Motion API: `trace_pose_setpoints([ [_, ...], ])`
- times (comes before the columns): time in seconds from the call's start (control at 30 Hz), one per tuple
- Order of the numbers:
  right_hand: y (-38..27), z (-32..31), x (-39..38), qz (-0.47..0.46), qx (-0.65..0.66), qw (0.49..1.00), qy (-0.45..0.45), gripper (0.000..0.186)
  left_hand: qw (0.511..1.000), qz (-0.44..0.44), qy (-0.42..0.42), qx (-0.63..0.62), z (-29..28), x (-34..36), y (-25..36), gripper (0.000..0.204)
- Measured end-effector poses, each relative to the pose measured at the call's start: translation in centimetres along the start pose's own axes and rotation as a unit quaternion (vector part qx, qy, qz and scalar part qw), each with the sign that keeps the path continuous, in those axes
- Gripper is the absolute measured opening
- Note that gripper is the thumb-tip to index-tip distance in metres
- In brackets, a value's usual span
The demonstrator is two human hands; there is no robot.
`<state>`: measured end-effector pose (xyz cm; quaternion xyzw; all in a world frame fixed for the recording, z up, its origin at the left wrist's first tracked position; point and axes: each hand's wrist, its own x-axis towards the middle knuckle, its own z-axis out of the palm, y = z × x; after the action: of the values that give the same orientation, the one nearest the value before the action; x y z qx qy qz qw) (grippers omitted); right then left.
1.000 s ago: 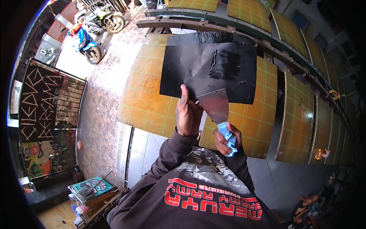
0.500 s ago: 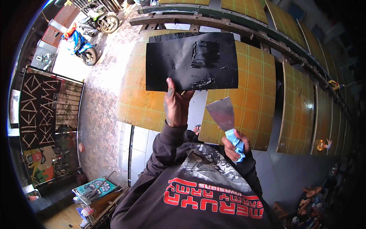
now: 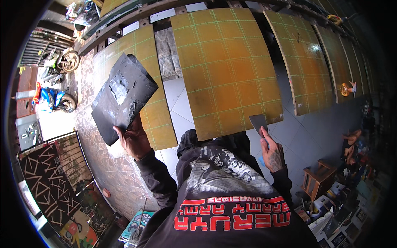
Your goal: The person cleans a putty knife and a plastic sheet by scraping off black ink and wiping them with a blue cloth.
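My left hand point(image 3: 132, 138) grips the lower edge of a black sheet stack point(image 3: 120, 111), raised over the left yellow board point(image 3: 161, 134) with green grid lines; its top bears rough, glossy black smears. My right hand point(image 3: 272, 153) is closed on a scraper point(image 3: 258, 123), whose metal blade sits at the lower right corner of the middle yellow board point(image 3: 225, 72). A bit of its blue handle shows by my wrist. Whether the blade touches the board I cannot tell.
More grid boards point(image 3: 300, 62) lean along a metal rail point(image 3: 111, 33). Two scooters point(image 3: 53, 101) stand at left beside a dark painted panel point(image 3: 47, 177). A wooden stool point(image 3: 318, 177) and cluttered items point(image 3: 339, 215) are at lower right, a teal board point(image 3: 136, 225) at bottom.
My view has swung right. The black sheets moved left and tilted, away from the scraper; my right hand turned, so the blade now points up beside the middle board.
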<state>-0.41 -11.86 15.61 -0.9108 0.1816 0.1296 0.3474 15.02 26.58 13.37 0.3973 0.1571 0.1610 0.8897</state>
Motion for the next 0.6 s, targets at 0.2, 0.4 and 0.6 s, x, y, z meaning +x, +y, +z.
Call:
trace_pose_setpoints([
  [0.2, 0.9, 1.0, -0.7, 0.09, -0.14, 0.986, -0.024, 0.04, 0.999, -0.044, -0.011, 0.021, 0.2, 1.2, -0.8, 0.058],
  [0.4, 0.9, 0.9, 1.8, 0.092, -0.159, 0.982, -0.052, 0.042, 0.985, -0.01, -0.029, 0.169, 1.3, 1.7, -1.6, 0.065],
  [0.6, 0.0, -1.3, 6.9, 0.051, -0.168, 0.981, -0.086, 0.042, 0.99, 0.011, -0.016, 0.141, 1.5, 2.2, -1.7, 0.046],
])
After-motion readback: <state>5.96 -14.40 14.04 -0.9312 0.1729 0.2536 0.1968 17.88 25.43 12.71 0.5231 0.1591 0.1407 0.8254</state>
